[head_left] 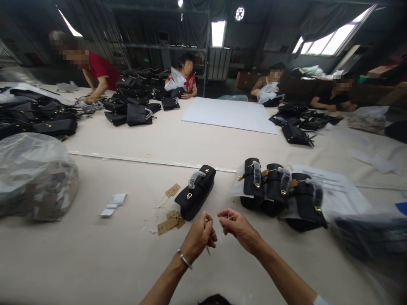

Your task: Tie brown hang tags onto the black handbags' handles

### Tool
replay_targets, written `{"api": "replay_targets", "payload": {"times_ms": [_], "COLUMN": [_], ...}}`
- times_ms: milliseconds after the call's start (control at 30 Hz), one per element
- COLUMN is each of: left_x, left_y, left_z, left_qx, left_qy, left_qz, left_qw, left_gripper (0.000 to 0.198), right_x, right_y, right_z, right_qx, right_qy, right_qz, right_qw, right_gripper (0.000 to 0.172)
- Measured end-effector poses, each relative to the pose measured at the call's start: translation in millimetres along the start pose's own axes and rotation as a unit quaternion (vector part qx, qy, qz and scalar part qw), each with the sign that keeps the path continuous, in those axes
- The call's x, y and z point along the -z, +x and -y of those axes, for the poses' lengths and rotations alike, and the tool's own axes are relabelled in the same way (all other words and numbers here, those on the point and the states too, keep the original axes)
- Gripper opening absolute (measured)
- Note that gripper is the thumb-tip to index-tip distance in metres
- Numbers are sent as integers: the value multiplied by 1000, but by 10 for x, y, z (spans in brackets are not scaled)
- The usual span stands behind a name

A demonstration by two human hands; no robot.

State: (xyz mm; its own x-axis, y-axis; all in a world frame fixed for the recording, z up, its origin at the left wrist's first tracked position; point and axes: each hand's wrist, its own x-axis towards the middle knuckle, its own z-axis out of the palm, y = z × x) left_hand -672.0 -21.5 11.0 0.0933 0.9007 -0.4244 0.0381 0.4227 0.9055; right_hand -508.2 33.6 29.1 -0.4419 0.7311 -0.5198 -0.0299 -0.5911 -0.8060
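My left hand [201, 234] is closed on a hang tag's string, and a small edge of the tag [208, 250] pokes out below the fingers. Close beside it, my right hand [237, 226] pinches what looks like the thin white end of that string. Just beyond my left hand stands a black handbag [199, 192] with gold clasps and plastic-wrapped handle. Loose brown hang tags [171, 222] with white strings lie to its left. Three more black handbags [275, 190] stand in a row at right, with brown tags tied on at least some.
White paper slips [113, 205] and a clear plastic bag of scraps [38, 178] lie left. A white board [229, 114] rests across the table. Piles of black handbags [136, 106] sit farther back, where several people work. Clear plastic wrapping [375, 228] covers dark items at right.
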Motion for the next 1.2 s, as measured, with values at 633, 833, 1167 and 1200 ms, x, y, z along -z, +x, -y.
{"api": "replay_targets", "payload": {"times_ms": [633,833,1167,1200], "left_x": [567,1257,1280,1294], "left_y": [254,946,1392,1398], "left_z": [-308,-572,-445,-400], "left_qx": [-223,-166,-169,-187], "left_qy": [195,208,177,198], "left_qz": [-222,-162,-26,-38], "left_qw": [929,950,969,961], "left_gripper": [20,24,15,15], "right_x": [-110,-269,-362,-340], "right_y": [469,1128,1614,1612], "right_z": [288,471,607,601], "right_qx": [33,7,-93,-99], "right_qy": [103,-16,-39,-28], "right_qz": [9,24,107,110], "right_qw": [994,1000,989,989], "right_gripper": [39,43,22,23]}}
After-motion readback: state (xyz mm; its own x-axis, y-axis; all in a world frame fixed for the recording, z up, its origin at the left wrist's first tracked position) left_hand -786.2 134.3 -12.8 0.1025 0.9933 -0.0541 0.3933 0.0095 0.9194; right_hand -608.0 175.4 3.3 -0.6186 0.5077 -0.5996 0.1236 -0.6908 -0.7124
